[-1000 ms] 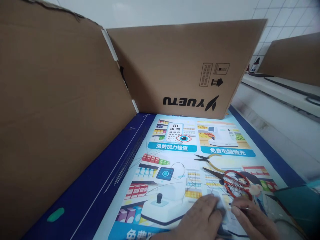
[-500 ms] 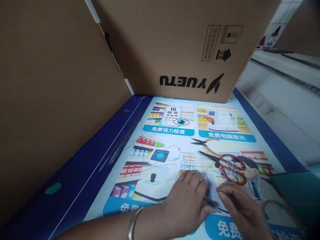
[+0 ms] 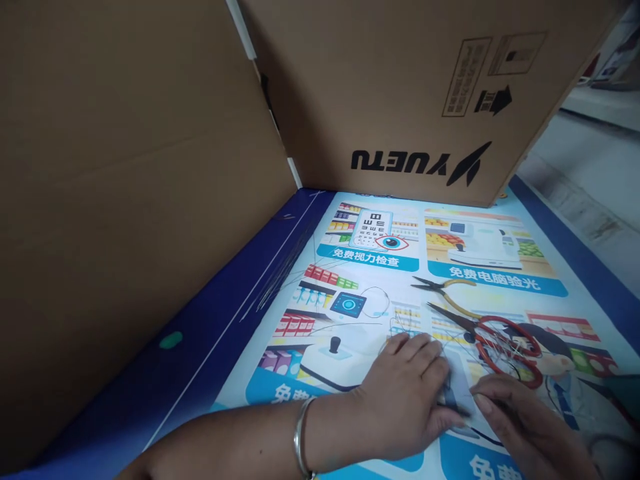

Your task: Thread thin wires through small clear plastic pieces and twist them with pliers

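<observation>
My left hand (image 3: 407, 393) lies palm down on the printed sheet (image 3: 320, 337), its fingers curled over and the thumb stretched to the right. Something narrow and dark shows between thumb and fingers, mostly hidden. Close by on the right, my right hand (image 3: 525, 420) pinches what looks like a thin wire between thumb and forefinger. Fine wire (image 3: 376, 288) curves in a loop beyond the left fingers. Past both hands lie red-handled scissors (image 3: 509, 350) with short wire pieces over the handles, and yellow-handled pliers (image 3: 445, 288) with their jaws apart.
A large cardboard panel (image 3: 400, 87) stands at the back, and another cardboard panel (image 3: 125, 167) rises on the left. Several straight wires (image 3: 275, 287) lie along the sheet's blue border. A green spot (image 3: 171, 340) marks the left side.
The view has swung left, so everything appears further right. Both hands keep nearly the same pose and place on the sheet.
</observation>
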A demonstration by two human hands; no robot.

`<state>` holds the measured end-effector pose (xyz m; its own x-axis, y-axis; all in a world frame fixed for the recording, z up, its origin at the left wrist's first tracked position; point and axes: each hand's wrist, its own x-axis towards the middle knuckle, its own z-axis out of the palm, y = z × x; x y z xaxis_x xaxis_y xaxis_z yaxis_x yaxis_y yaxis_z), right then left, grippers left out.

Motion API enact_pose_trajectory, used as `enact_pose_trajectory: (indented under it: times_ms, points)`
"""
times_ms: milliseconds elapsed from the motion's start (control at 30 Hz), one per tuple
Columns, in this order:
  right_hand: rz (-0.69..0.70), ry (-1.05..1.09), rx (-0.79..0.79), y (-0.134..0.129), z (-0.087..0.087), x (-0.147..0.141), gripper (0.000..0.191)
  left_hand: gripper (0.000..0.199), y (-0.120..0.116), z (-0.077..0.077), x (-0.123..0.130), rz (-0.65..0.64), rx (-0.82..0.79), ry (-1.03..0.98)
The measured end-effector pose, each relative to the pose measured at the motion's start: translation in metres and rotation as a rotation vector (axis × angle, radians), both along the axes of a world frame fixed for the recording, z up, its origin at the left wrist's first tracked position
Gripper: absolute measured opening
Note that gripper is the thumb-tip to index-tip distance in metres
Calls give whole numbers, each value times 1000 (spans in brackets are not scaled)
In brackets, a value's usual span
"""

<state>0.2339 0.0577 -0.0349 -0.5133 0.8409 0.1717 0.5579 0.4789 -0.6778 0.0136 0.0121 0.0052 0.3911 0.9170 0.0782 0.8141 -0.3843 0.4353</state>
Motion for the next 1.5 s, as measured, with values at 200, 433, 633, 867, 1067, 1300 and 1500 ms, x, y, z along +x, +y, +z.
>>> enact_pose_trajectory:
  times_ms: [200, 433, 633, 867, 1067, 1300, 1500]
  points:
    - [20, -25, 29, -1, 5, -12, 13, 58, 4, -3, -1, 0, -5, -16]
    - [17, -30, -16, -3, 14, -22, 17, 52, 11, -8, 1, 50, 4, -12]
    - [-133, -12, -29, 0, 10, -11, 15, 49, 14, -13, -4, 56, 14, -39]
    - [33, -68, -6, 4, 1, -5, 10, 49, 14, -9, -6, 10, -33, -66]
    - [76, -56, -31, -2, 11, -8, 10, 50, 12, -10, -2, -61, -68, -36]
    - [17, 29, -120, -1, 23, -12, 15, 54, 15, -13, 2, -154, -87, 63]
    - [23, 12, -106, 0, 24, -13, 14, 54, 18, -20, 2, -95, -126, -52]
